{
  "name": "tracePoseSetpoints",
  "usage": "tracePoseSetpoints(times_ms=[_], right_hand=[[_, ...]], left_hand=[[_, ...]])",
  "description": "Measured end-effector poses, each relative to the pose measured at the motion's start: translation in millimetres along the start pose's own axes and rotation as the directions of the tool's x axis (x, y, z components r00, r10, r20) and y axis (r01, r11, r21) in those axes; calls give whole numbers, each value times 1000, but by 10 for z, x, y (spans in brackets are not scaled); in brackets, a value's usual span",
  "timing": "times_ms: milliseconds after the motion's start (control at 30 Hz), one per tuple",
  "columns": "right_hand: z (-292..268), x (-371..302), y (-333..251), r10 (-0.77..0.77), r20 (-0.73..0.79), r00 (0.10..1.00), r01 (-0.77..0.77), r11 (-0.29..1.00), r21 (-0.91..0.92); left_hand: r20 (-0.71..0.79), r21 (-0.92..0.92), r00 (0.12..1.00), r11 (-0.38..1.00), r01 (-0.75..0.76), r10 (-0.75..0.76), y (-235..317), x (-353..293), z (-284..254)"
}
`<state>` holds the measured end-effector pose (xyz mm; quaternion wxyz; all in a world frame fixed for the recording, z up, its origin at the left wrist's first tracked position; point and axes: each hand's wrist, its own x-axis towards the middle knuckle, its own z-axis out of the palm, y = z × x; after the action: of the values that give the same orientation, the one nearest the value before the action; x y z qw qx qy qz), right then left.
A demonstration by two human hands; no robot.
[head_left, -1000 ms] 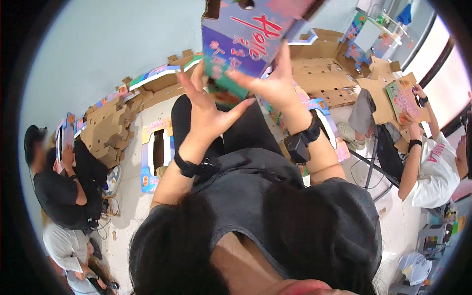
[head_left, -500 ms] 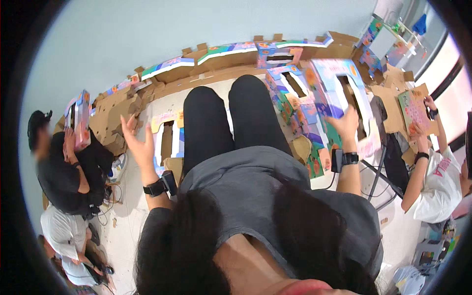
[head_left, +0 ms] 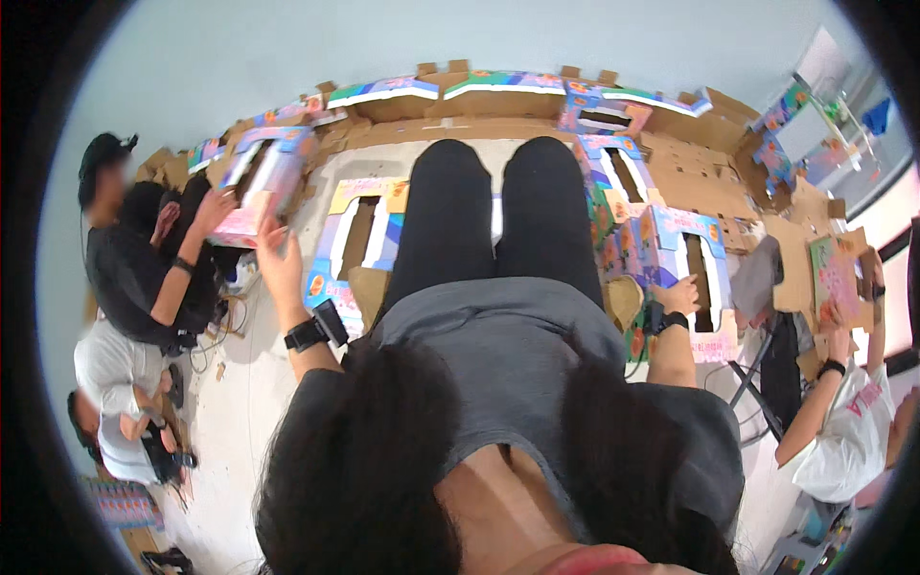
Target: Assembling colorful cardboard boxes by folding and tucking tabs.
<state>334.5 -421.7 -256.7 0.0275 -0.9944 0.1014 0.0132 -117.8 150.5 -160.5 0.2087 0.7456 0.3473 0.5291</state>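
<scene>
My right hand (head_left: pixel 677 297) rests on the left side of a printed cardboard box (head_left: pixel 676 230), its fingers curled at the edge of the long slot in the top. That box sits upon a row of similar boxes (head_left: pixel 621 244) beside my right leg. My left hand (head_left: pixel 279 264) is raised with fingers apart and holds nothing. It overlaps the near corner of another printed box (head_left: pixel 273 177), which a person at the left holds; I cannot tell whether it touches. Below it, left of my legs, stands a slotted printed box (head_left: pixel 356 235).
Flat brown cardboard (head_left: pixel 700 177) lies at the far right, and open cartons (head_left: pixel 508 96) line the wall. Another slotted box (head_left: pixel 618 172) stands beyond my right hand. At the right a person (head_left: pixel 843 402) handles a cardboard piece (head_left: pixel 832 278). A dark metal stand (head_left: pixel 757 374) is close by.
My right hand and its box have come down onto the row of boxes. The person at the left has swung their box toward my left hand. My view has turned left.
</scene>
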Motion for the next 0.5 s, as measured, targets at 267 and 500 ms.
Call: tracePoseSetpoints(times_ms=[267, 500], right_hand=[[-289, 146, -103, -56, 236, 970, 94, 984, -153], [-401, 408, -158, -419, 285, 862, 395, 908, 139]], left_hand=[[403, 319, 857, 927, 196, -320, 885, 9, -438], [469, 348, 819, 922, 172, -330, 762, 42, -591]])
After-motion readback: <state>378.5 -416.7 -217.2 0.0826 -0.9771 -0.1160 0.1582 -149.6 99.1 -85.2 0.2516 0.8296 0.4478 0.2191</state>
